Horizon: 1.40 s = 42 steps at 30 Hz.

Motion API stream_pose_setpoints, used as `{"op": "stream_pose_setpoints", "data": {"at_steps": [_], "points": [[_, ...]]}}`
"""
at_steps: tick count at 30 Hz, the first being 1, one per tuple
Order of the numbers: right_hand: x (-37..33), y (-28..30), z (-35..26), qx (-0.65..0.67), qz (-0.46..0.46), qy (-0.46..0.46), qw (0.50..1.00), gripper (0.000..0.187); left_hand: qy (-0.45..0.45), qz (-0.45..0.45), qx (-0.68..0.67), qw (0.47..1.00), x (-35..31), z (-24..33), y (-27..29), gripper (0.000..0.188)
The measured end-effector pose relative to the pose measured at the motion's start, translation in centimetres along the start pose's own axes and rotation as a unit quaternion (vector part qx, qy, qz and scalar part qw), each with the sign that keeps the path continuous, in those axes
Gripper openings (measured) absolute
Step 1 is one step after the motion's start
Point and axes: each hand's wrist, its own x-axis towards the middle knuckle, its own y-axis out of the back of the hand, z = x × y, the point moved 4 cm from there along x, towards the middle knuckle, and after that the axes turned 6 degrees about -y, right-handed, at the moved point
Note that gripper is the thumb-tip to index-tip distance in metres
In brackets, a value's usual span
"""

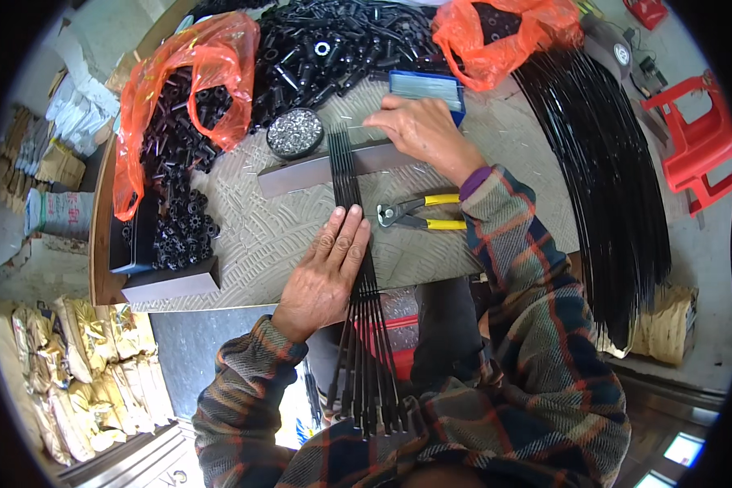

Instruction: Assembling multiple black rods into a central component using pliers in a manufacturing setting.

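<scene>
My left hand [324, 272] lies flat, fingers stretched, pressing down on a row of several thin black rods [343, 175]. The rods cross a grey metal bar [293, 177] on the table, and their near ends hang over the edge toward my lap. Beyond the bar, my right hand [423, 134] pinches a thin pale metal pin [356, 126] beside the rods' far tips. Just behind that hand is a blue box [427, 84] of similar thin pins. A round black dish [294, 133] of small silvery pieces stands left of the tips. Yellow-handled pliers [419, 213] lie right of the rods.
Heaped black plastic parts [342, 49] cover the far side, between orange plastic bags [220, 89]. A long bundle of black rods [602, 187] drapes over the right edge. A red stool [699, 142] stands right; wrapped packages [81, 374] lie lower left. Another metal bar [171, 282] rests at the near-left corner.
</scene>
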Motion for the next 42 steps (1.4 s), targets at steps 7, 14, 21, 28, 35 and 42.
{"op": "stream_pose_setpoints", "data": {"at_steps": [7, 14, 21, 28, 35, 42], "points": [[-0.2, 0.5, 0.1, 0.015, 0.027, 0.021, 0.999, 0.011, 0.0, -0.012, 0.024, 1.0, 0.3, 0.2, 0.1, 0.058], [-0.3, 0.3, 0.3, -0.002, 0.039, 0.017, 0.999, 0.019, -0.004, -0.016, 0.041, 0.999, 0.6, 0.2, -0.4, 0.058], [-0.3, -0.1, 0.4, 0.01, 0.047, 0.023, 0.999, 0.018, 0.002, -0.003, 0.018, 1.0, 1.1, 0.9, 0.3, 0.081], [-0.4, -0.2, 0.5, 0.004, 0.051, 0.024, 0.998, 0.018, -0.007, -0.009, 0.049, 0.999, 1.0, 0.6, -0.2, 0.077], [-0.1, -0.3, 0.4, 0.019, 0.055, 0.034, 0.998, 0.015, 0.004, -0.011, 0.037, 0.999, 1.1, 0.6, 0.1, 0.077], [-0.3, -0.5, 0.5, -0.012, 0.063, 0.028, 0.998, 0.014, 0.014, -0.006, 0.012, 1.0, 1.5, 1.0, 0.5, 0.085]]}}
